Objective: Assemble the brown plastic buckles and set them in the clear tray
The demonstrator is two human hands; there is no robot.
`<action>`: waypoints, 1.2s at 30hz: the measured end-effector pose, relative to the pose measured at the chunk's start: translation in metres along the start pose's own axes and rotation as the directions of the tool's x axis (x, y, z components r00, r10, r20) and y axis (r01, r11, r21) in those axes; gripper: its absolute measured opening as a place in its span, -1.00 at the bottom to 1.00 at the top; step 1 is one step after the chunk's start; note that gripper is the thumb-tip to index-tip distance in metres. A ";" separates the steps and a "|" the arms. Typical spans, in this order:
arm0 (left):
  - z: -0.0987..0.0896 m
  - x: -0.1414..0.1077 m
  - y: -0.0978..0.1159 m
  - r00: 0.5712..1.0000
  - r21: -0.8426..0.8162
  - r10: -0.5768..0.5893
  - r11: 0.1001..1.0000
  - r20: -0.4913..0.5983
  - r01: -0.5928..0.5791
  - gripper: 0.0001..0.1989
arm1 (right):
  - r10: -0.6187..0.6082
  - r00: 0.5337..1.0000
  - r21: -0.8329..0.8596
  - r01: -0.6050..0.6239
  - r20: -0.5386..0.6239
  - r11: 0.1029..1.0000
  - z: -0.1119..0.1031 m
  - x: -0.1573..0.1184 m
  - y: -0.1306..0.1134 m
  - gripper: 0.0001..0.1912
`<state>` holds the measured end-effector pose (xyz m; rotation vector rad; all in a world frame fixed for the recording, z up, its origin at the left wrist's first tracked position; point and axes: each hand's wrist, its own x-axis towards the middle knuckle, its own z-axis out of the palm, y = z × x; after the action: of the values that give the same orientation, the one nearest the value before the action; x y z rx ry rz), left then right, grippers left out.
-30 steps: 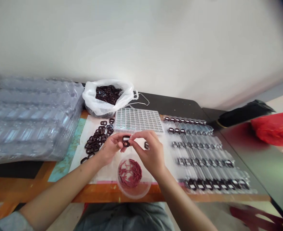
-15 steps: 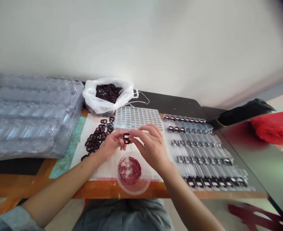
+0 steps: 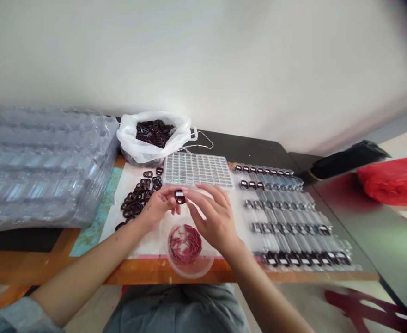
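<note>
A small dark buckle-like piece (image 3: 179, 197) with a white patch is pinched in the fingers of my left hand (image 3: 159, 206). My right hand (image 3: 214, 213) is at its right side, fingertips touching the piece's edge. Left of my hands lies a pile of similar dark pieces (image 3: 134, 199) on white paper. Just beyond my hands is a clear compartment tray (image 3: 198, 170) with small flat pieces in its cells. A round clear tub (image 3: 203, 266) nearer to me holds thin dark-red pieces (image 3: 185, 243).
A white plastic bag (image 3: 130, 141) of dark pieces stands behind the pile. Rows of clear plastic holders (image 3: 286, 203), some bearing dark pieces, are on the right. Wrapped clear trays (image 3: 44, 171) stack at left. A red bag (image 3: 393, 180) and black bundle (image 3: 350, 159) lie far right.
The white patch now shows on the dark piece, where its upper opening was seen before. My right fingers have spread slightly. The whole view has shifted a little.
</note>
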<state>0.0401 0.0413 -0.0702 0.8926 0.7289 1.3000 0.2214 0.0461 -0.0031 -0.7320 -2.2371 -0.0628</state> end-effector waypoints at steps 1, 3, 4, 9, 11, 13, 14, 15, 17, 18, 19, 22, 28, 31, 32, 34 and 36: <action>0.001 0.000 0.001 1.000 -0.003 -0.005 1.000 -0.008 0.005 -0.37 | 0.007 1.000 -0.001 -0.007 -0.006 1.000 0.000 0.000 0.000 -0.70; 0.003 0.001 0.004 1.000 -0.009 -0.014 1.000 -0.021 0.014 -0.37 | 0.004 1.000 -0.005 -0.004 0.016 1.000 -0.001 0.000 0.000 -0.74; 0.005 0.001 0.005 0.999 -0.008 -0.019 1.000 -0.028 0.019 -0.38 | -0.003 0.999 -0.005 0.003 0.039 1.000 -0.001 -0.001 -0.001 -0.75; 0.009 0.001 0.010 0.997 0.041 -0.040 0.998 -0.067 0.043 -0.44 | -0.025 0.995 -0.008 0.026 0.097 1.000 -0.002 -0.003 0.001 -0.72; 0.009 0.000 0.010 0.996 0.072 -0.048 0.996 -0.074 0.053 -0.47 | -0.035 0.991 -0.027 0.039 0.129 0.999 -0.006 -0.003 0.002 -0.72; 0.008 -0.001 0.010 0.995 0.108 -0.056 0.992 -0.088 0.066 -0.50 | -0.058 0.981 -0.036 0.066 0.182 0.997 -0.011 -0.003 0.002 -0.70; 0.008 -0.001 0.009 0.993 0.123 -0.066 0.989 -0.098 0.078 -0.51 | -0.076 0.975 -0.033 0.084 0.207 0.996 -0.013 -0.003 0.002 -0.70; 0.008 -0.001 0.009 0.991 0.132 -0.084 0.986 -0.108 0.098 -0.51 | -0.094 0.969 -0.029 0.103 0.227 0.994 -0.014 -0.004 0.002 -0.71; 0.009 -0.002 0.009 0.984 0.129 -0.127 0.981 -0.124 0.143 -0.47 | -0.120 0.964 -0.020 0.129 0.238 0.991 -0.016 -0.007 0.002 -0.73; 0.009 -0.002 0.009 0.980 0.123 -0.147 0.979 -0.131 0.163 -0.44 | -0.121 0.968 -0.012 0.126 0.222 0.992 -0.017 -0.009 0.003 -0.74; 0.010 -0.002 0.010 0.978 0.117 -0.156 0.978 -0.137 0.172 -0.39 | -0.109 0.974 -0.001 0.112 0.196 0.994 -0.018 -0.011 0.004 -0.74; 0.009 -0.002 0.013 0.979 0.107 -0.133 0.983 -0.156 0.151 -0.26 | -0.013 0.997 0.034 0.010 0.076 0.999 -0.026 -0.022 0.020 -0.73; 0.006 0.000 0.017 0.971 0.143 -0.116 0.979 -0.208 0.147 -0.35 | 0.275 0.961 -0.154 -0.275 -0.021 0.949 -0.084 -0.067 0.106 -0.91; 0.008 0.000 0.017 0.975 0.181 -0.100 0.974 -0.200 0.137 -0.36 | 0.414 0.910 -0.267 -0.407 -0.033 0.873 -0.114 -0.095 0.159 -0.91; 0.008 -0.001 0.016 0.977 0.193 -0.091 0.973 -0.193 0.129 -0.38 | 0.472 0.881 -0.296 -0.459 -0.034 0.837 -0.121 -0.103 0.174 -0.88; 0.009 -0.001 0.016 0.982 0.211 -0.069 0.972 -0.176 0.106 -0.40 | 0.562 0.827 -0.344 -0.535 -0.024 0.772 -0.130 -0.116 0.199 -0.84; 0.008 -0.001 0.015 0.986 0.217 -0.054 0.972 -0.159 0.088 -0.41 | 0.603 0.798 -0.364 -0.561 0.003 0.743 -0.132 -0.123 0.217 -0.80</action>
<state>0.0392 0.0400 -0.0533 0.9447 1.0345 1.2473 0.4879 0.1328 -0.0328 -1.6519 -2.0207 -0.1076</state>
